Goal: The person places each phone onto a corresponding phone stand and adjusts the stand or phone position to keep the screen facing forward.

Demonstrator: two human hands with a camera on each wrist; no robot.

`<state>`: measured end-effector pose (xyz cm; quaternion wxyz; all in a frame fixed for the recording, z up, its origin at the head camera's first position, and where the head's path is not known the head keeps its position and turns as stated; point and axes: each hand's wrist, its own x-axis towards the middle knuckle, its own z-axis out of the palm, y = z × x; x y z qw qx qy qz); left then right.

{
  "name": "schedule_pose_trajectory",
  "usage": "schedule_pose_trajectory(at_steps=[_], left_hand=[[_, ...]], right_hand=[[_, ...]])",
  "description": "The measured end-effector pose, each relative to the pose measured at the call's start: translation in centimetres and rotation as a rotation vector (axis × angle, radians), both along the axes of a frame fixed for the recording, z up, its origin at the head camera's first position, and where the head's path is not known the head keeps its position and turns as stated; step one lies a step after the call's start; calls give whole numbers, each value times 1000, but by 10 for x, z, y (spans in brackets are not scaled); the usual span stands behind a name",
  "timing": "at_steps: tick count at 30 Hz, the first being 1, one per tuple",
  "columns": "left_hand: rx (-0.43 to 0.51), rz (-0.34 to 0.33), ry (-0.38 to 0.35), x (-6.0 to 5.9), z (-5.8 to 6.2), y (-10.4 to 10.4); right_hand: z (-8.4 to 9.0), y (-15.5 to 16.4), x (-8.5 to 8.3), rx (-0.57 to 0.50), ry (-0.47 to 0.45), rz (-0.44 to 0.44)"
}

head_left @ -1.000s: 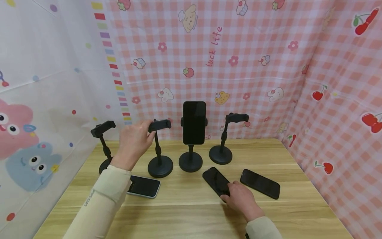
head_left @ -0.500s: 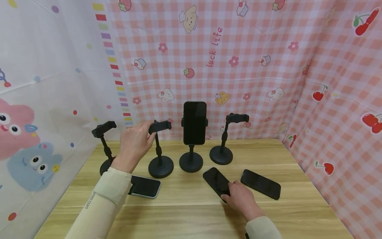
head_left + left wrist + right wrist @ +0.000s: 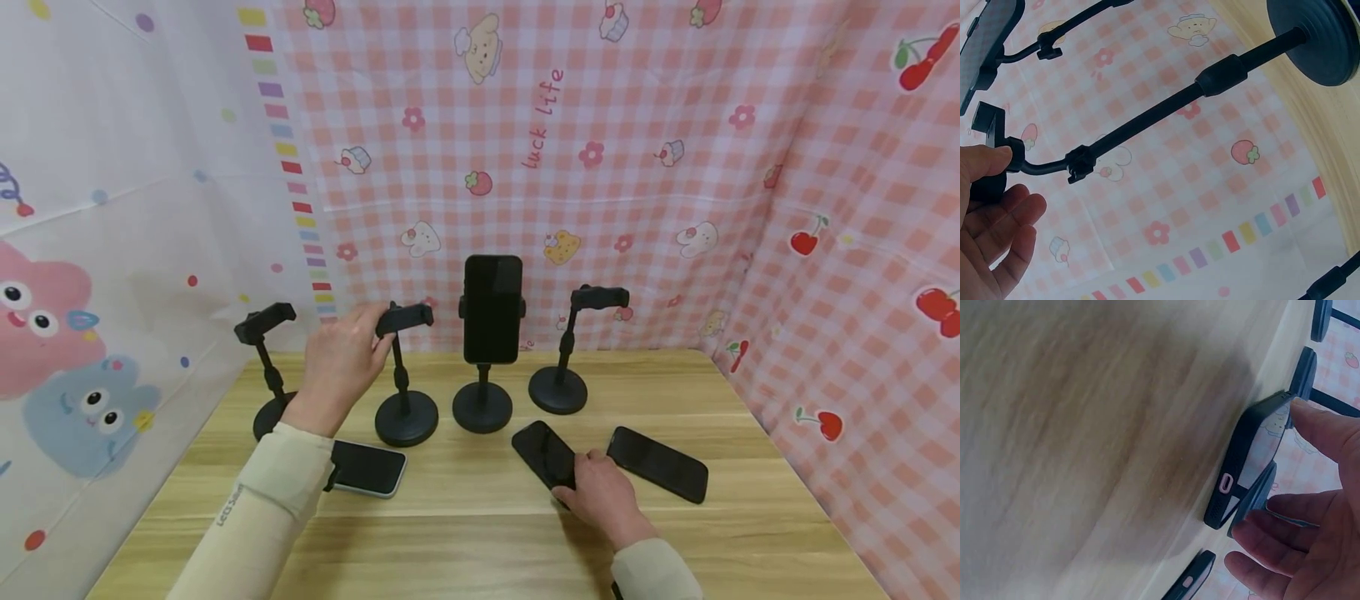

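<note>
The left hand (image 3: 341, 354) pinches the clamp (image 3: 407, 318) of the second stand (image 3: 401, 379) from the left. The right hand (image 3: 603, 496) holds the near end of a slanted phone (image 3: 542, 452) between thumb and fingers, low at the bench (image 3: 450, 554); whether it lies fully flat, I cannot tell well. Just beside it, to the right, lies another dark phone (image 3: 660, 465).
</note>
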<state>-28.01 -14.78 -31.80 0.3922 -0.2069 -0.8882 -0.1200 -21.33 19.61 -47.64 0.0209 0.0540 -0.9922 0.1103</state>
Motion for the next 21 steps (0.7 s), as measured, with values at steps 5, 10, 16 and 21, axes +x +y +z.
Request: schedule_pose_trajectory(at_steps=[5,10,16,21], left_hand=[[4,-2,-1,-1,-1,-1],[-2,1,-2,-1,0,-2],[-10,7,3,-1,-1,-2],[-16,11,5,-2,-2,-3]], right_hand=[[-3,-3,-3,-30,-19,-29],[-5,-4,-7,-65,-53,-60],[-10,-6,-14,-84,-70,-73],[-13,-6,-16,-92,-83,-81]])
